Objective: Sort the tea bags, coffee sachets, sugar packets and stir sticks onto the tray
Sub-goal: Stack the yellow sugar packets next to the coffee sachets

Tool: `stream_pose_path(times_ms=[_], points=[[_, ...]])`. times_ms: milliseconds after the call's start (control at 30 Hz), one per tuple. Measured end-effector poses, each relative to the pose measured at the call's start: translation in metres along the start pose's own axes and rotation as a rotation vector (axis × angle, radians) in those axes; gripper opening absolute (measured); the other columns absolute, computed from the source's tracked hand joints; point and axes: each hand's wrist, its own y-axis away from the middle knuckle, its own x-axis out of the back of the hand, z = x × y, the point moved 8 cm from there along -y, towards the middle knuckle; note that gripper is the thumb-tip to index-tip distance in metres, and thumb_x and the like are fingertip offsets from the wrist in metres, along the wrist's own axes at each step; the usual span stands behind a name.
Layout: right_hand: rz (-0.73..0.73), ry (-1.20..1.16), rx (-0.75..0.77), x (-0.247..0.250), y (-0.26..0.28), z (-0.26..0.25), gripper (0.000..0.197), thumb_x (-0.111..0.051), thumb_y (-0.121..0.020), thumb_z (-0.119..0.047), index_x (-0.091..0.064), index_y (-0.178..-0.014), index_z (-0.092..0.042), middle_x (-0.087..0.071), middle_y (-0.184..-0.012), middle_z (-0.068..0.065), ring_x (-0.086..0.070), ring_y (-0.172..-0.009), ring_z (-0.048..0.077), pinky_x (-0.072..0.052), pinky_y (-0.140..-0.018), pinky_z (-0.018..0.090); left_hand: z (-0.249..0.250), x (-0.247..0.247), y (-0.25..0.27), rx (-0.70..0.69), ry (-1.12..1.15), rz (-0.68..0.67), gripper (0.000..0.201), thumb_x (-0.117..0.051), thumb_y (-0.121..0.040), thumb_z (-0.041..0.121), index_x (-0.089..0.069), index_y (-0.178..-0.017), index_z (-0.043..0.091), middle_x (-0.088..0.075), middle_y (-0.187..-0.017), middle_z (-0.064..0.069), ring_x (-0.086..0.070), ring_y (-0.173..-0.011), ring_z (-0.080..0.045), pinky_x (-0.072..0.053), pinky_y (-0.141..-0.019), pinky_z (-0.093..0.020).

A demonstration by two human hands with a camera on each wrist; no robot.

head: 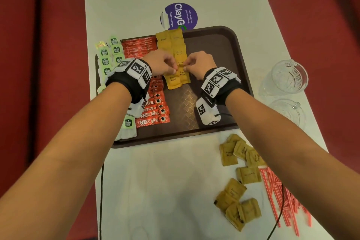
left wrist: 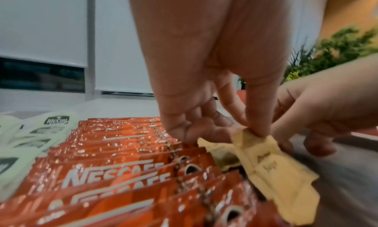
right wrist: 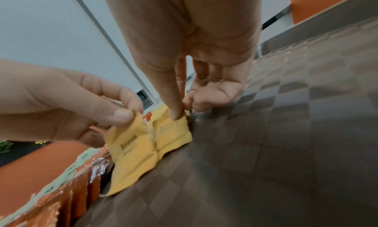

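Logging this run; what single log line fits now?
stage: sugar packets | left hand, right hand: each pinches sugar packets on tray | stir sticks: off tray

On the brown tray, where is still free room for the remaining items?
Free: the brown plastic tray's right half, right of the yellow sugar packets. Crowded: green tea bags and red coffee sachets on its left.

left forearm hides part of the tea bags; stir sticks perhaps run under the right forearm.

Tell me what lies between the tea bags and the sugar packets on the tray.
The coffee sachets, in an overlapping row on the tray between the tea bags and sugar packets; the head view shows it.
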Motion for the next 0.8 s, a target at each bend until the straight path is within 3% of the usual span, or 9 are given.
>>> stream_pose_path(times_ms=[200, 300, 400, 467, 500, 600, 633, 733, 800], points=[[0.015, -0.006, 0.01, 0.003, -0.001, -0.003, 0.005, -0.066, -0.084, -0.023, -0.065, -0.088, -0.019, -0.06, -0.086, -0.001, -0.058, -0.08, 0.015, -0.043, -0.057, 0.019, -0.003, 0.006, -0.005, -0.011, -0.058, 0.129, 0.015, -0.066, -0.083, 0.013, -0.068, -0.098, 0.011, -0.063, -0.1, -0.003, -0.051, -0.089, -0.01, -0.036, -0.076, -0.021], [0.031, -0.006, 0.014, 0.005, 0.0, -0.005, 0.008, -0.066, -0.084, -0.023, -0.065, -0.091, -0.018, -0.059, -0.085, -0.002, -0.059, -0.084, 0.015, -0.048, -0.062, 0.023, -0.001, 0.007, -0.006, -0.019, -0.084, 0.145, 0.018, -0.066, -0.084, 0.015, -0.067, -0.101, 0.011, -0.064, -0.104, -0.004, -0.052, -0.091, -0.011, -0.035, -0.075, -0.021], [0.042, -0.02, 0.022, 0.008, 0.004, -0.007, 0.017, -0.066, -0.084, -0.023, -0.063, -0.099, -0.016, -0.058, -0.089, -0.002, -0.06, -0.088, 0.017, -0.051, -0.078, 0.031, 0.001, 0.01, -0.003, -0.023, -0.063, 0.183, 0.022, -0.064, -0.086, 0.017, -0.065, -0.107, 0.01, -0.064, -0.107, -0.007, -0.057, -0.098, -0.017, -0.037, -0.077, -0.021], [0.058, -0.03, 0.028, 0.013, 0.012, -0.008, 0.022, -0.064, -0.085, -0.024, -0.061, -0.105, -0.016, -0.058, -0.091, -0.003, -0.059, -0.09, 0.016, -0.049, -0.083, 0.03, 0.004, 0.011, 0.002, -0.035, -0.057, 0.198, 0.023, -0.061, -0.088, 0.019, -0.064, -0.109, 0.01, -0.064, -0.109, -0.009, -0.057, -0.099, -0.019, -0.037, -0.077, -0.022], [0.07, -0.04, 0.031, 0.017, 0.019, -0.008, 0.023, -0.063, -0.086, -0.025, -0.06, -0.107, -0.016, -0.057, -0.09, -0.003, -0.058, -0.087, 0.014, -0.049, -0.08, 0.026, 0.005, 0.012, 0.007, -0.042, -0.052, 0.205, 0.023, -0.06, -0.088, 0.021, -0.064, -0.109, 0.011, -0.064, -0.109, -0.008, -0.056, -0.098, -0.018, -0.036, -0.078, -0.022], [0.069, -0.118, 0.045, 0.028, 0.052, -0.006, 0.021, -0.06, -0.089, -0.022, -0.059, -0.109, -0.015, -0.053, -0.077, -0.008, -0.054, -0.067, 0.005, -0.044, -0.048, 0.009, 0.011, 0.013, 0.032, -0.054, 0.02, 0.253, 0.021, -0.057, -0.09, 0.024, -0.064, -0.108, 0.014, -0.062, -0.103, -0.002, -0.052, -0.091, -0.012, -0.036, -0.077, -0.023], [0.051, -0.136, 0.055, 0.03, 0.067, -0.004, 0.02, -0.059, -0.089, -0.021, -0.06, -0.108, -0.014, -0.051, -0.074, -0.01, -0.051, -0.064, 0.002, -0.04, -0.042, 0.006, 0.014, 0.011, 0.044, -0.056, 0.051, 0.269, 0.021, -0.057, -0.09, 0.024, -0.064, -0.107, 0.015, -0.06, -0.1, 0.0, -0.051, -0.089, -0.011, -0.036, -0.077, -0.023], [-0.044, -0.089, 0.086, 0.025, 0.118, 0.008, 0.018, -0.061, -0.087, -0.015, -0.064, -0.105, -0.015, -0.054, -0.077, -0.01, -0.049, -0.067, -0.001, -0.039, -0.052, 0.002, 0.027, -0.014, 0.083, -0.086, 0.103, 0.237, 0.018, -0.057, -0.09, 0.023, -0.064, -0.105, 0.015, -0.058, -0.095, 0.002, -0.05, -0.086, -0.011, -0.036, -0.076, -0.023], [-0.151, -0.036, 0.097, 0.012, 0.152, 0.019, 0.02, -0.061, -0.085, -0.009, -0.066, -0.104, -0.014, -0.062, -0.089, -0.001, -0.054, -0.075, 0.006, -0.038, -0.064, 0.007, 0.036, -0.044, 0.108, -0.113, 0.109, 0.163, 0.017, -0.059, -0.089, 0.022, -0.065, -0.103, 0.014, -0.059, -0.092, 0.002, -0.049, -0.081, -0.01, -0.036, -0.07, -0.02]])
